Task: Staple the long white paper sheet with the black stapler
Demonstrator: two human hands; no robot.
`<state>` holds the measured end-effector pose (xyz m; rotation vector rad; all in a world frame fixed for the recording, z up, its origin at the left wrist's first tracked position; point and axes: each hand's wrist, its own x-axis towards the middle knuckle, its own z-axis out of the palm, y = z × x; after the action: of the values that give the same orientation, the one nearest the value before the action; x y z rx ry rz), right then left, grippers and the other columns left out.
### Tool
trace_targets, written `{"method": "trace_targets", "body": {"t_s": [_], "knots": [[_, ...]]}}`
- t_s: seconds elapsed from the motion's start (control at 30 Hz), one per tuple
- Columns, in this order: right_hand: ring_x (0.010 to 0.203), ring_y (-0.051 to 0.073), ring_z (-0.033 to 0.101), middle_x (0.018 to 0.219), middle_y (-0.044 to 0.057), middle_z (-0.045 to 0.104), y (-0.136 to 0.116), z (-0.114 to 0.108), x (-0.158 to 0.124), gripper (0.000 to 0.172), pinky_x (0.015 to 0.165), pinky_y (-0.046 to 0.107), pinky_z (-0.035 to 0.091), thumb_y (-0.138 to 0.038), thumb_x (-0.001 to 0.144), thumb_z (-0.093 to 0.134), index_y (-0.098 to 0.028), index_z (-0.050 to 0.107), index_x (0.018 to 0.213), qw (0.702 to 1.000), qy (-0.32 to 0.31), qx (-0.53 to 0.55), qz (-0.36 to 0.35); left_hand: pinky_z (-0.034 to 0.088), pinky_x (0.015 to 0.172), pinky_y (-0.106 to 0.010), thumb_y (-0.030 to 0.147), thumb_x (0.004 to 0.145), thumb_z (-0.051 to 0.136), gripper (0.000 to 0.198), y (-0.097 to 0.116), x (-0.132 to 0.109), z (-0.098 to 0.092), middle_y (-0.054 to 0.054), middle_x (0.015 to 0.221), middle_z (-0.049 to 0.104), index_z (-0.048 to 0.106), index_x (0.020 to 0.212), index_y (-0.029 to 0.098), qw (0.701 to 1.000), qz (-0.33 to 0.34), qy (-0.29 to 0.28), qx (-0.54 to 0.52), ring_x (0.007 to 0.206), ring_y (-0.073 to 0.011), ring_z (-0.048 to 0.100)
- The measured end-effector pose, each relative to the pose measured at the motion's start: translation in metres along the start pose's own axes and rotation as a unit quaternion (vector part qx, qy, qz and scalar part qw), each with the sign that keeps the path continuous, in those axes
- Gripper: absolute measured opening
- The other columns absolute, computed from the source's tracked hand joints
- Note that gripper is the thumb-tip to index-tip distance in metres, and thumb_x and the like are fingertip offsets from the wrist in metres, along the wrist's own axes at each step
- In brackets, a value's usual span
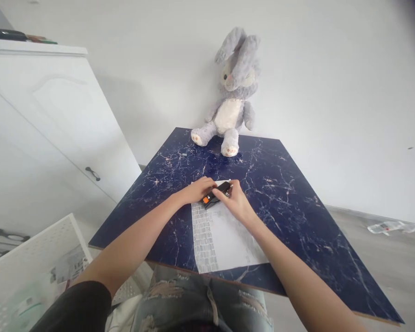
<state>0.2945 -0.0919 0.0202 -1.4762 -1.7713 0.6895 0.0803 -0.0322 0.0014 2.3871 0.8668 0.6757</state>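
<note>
A black stapler with an orange mark on one end lies at a slant over the upper part of a white paper sheet. My right hand is closed around its far right end, thumb on the near side. At the other end, my left hand has its fingers curled against the stapler from the left; their tips are partly hidden. Rows of small grey brick-like marks run down the paper's left side. The sheet rests on a dark blue marble-patterned table.
A grey plush rabbit sits at the table's back edge against the white wall. To the left stand a white cabinet and a white perforated basket with things inside. A clear plastic wrapper lies on the floor at right.
</note>
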Motion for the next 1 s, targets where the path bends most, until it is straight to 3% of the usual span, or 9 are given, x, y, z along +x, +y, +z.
{"method": "trace_targets", "body": {"t_s": [0.1, 0.17, 0.33, 0.47, 0.6, 0.77, 0.9, 1.0], "knots": [[0.112, 0.036, 0.06, 0.126, 0.018, 0.053, -0.011, 0.028, -0.009, 0.087, 0.091, 0.048, 0.051, -0.071, 0.073, 0.072, -0.018, 0.042, 0.134, 0.998, 0.054, -0.038, -0.018, 0.042, 0.102, -0.043, 0.019, 0.097, 0.048, 0.025, -0.001, 0.0, 0.006, -0.013, 0.121, 0.059, 0.062, 0.119, 0.018, 0.992, 0.005, 0.029, 0.123, 0.111, -0.0252, 0.052], [0.12, 0.041, 0.056, 0.132, 0.021, 0.047, -0.013, 0.04, -0.01, 0.097, 0.096, 0.054, 0.049, -0.069, 0.07, 0.075, -0.018, 0.036, 0.143, 0.996, 0.069, -0.05, -0.019, 0.043, 0.101, -0.044, 0.019, 0.097, 0.049, 0.027, -0.001, 0.001, 0.01, -0.013, 0.122, 0.056, 0.06, 0.122, 0.017, 0.987, -0.01, 0.033, 0.16, 0.111, -0.026, 0.05], [0.123, 0.04, 0.054, 0.137, 0.022, 0.044, -0.008, 0.046, -0.001, 0.1, 0.1, 0.054, 0.05, -0.046, 0.071, 0.076, -0.017, 0.025, 0.152, 0.998, 0.052, -0.029, -0.03, 0.044, 0.099, -0.043, 0.017, 0.096, 0.049, 0.024, -0.004, 0.005, 0.009, -0.012, 0.118, 0.056, 0.062, 0.117, 0.017, 0.984, 0.019, 0.02, 0.177, 0.105, -0.0252, 0.051], [0.127, 0.035, 0.054, 0.14, 0.019, 0.048, -0.002, 0.035, 0.003, 0.094, 0.107, 0.049, 0.048, -0.023, 0.069, 0.068, -0.018, 0.028, 0.154, 0.996, 0.024, -0.019, -0.085, 0.043, 0.096, -0.04, 0.023, 0.103, 0.043, 0.023, -0.005, 0.007, 0.002, -0.012, 0.116, 0.059, 0.064, 0.112, 0.018, 0.985, 0.054, 0.009, 0.166, 0.102, -0.0233, 0.053], [0.125, 0.035, 0.058, 0.138, 0.021, 0.056, 0.005, 0.022, 0.006, 0.085, 0.107, 0.049, 0.048, -0.017, 0.07, 0.065, -0.013, 0.038, 0.15, 0.992, -0.007, -0.043, -0.115, 0.044, 0.093, -0.039, 0.028, 0.103, 0.047, 0.025, 0.0, 0.002, 0.001, -0.011, 0.116, 0.059, 0.067, 0.114, 0.02, 0.976, 0.018, 0.028, 0.216, 0.103, -0.0238, 0.054], [0.108, 0.031, 0.071, 0.115, 0.011, 0.075, 0.016, -0.004, 0.017, 0.046, 0.1, 0.046, 0.053, -0.015, 0.078, 0.064, -0.021, 0.066, 0.124, 0.996, -0.011, 0.004, -0.087, 0.045, 0.093, -0.042, 0.03, 0.102, 0.046, 0.034, 0.019, -0.014, 0.009, -0.014, 0.114, 0.06, 0.063, 0.129, 0.017, 0.963, -0.053, 0.042, 0.262, 0.105, -0.0277, 0.056], [0.111, 0.03, 0.071, 0.118, 0.01, 0.076, 0.025, -0.035, 0.029, 0.043, 0.103, 0.047, 0.053, -0.017, 0.076, 0.069, -0.019, 0.069, 0.118, 0.987, 0.002, 0.125, -0.097, 0.044, 0.103, -0.044, 0.05, 0.094, 0.061, 0.052, 0.024, -0.02, 0.004, -0.016, 0.137, 0.056, 0.06, 0.137, 0.02, 0.981, -0.035, -0.029, 0.188, 0.123, -0.0327, 0.055], [0.112, 0.03, 0.071, 0.12, 0.011, 0.075, 0.03, -0.048, 0.033, 0.047, 0.103, 0.048, 0.054, -0.02, 0.075, 0.072, -0.018, 0.068, 0.122, 0.976, -0.027, 0.19, -0.106, 0.04, 0.111, -0.044, 0.055, 0.088, 0.068, 0.066, 0.017, -0.02, -0.007, -0.014, 0.151, 0.049, 0.054, 0.145, 0.025, 0.992, -0.026, -0.067, 0.104, 0.136, -0.0335, 0.049]]}}
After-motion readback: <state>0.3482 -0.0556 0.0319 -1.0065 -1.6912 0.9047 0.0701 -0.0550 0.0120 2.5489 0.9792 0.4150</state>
